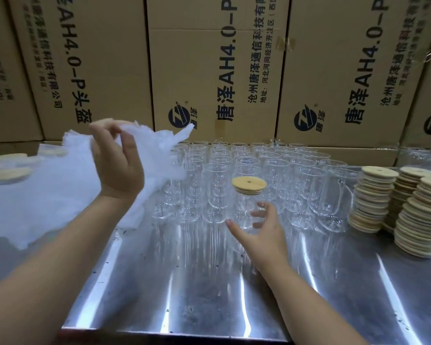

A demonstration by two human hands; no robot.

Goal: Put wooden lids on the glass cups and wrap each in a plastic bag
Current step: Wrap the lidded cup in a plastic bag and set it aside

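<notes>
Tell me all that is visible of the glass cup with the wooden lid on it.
The lidded glass cup is clear, tall and upright on the steel table, in front of the rows of uncovered cups. A round, light wooden lid with a small centre hole sits on its rim. The right hand spreads round its lower part; contact is unclear.

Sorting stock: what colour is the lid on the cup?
The lid is pale tan wood; head view.
</notes>
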